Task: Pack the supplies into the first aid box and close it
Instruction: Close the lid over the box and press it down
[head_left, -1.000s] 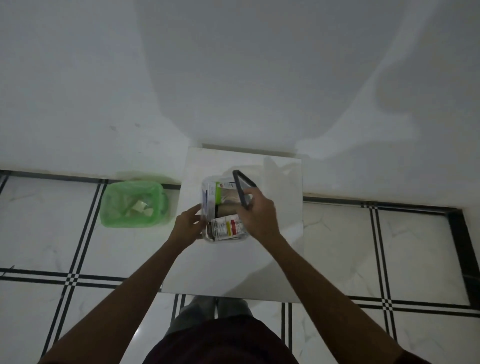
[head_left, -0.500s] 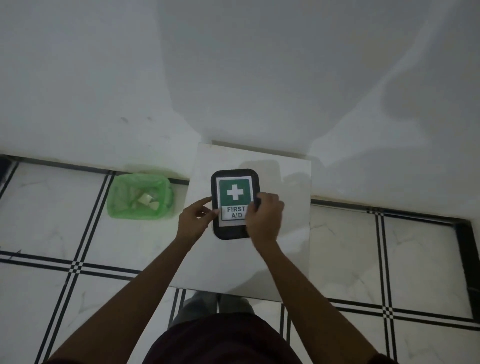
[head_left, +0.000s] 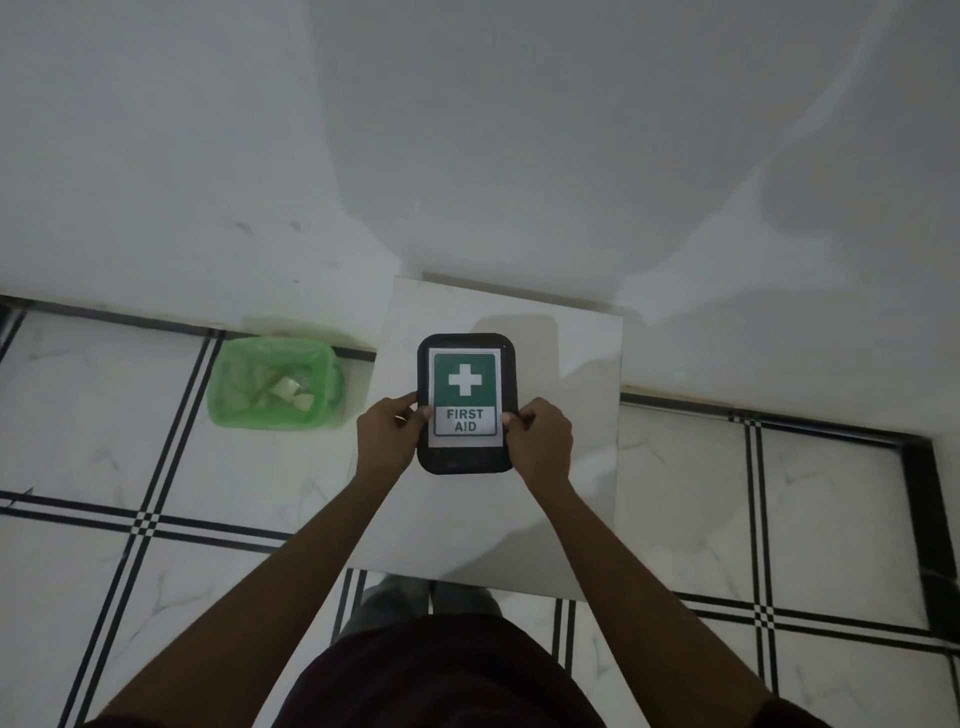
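The first aid box (head_left: 466, 384) lies on a small white table (head_left: 561, 467), its black lid down over it. The lid carries a green and white label with a cross and the words FIRST AID. My left hand (head_left: 387, 439) grips the box's left edge, thumb on the lid. At the right edge, my right hand (head_left: 540, 441) presses on the lid with its fingers curled over the rim. The supplies inside are hidden under the lid.
A green bin (head_left: 275, 384) lined with a plastic bag and holding scraps stands on the tiled floor left of the table. A white wall rises right behind the table. My legs and feet are below the table's near edge.
One second ago the box stood open with supplies showing and my right hand held the lid upright. The lid came down, and both hands now press it at the sides.
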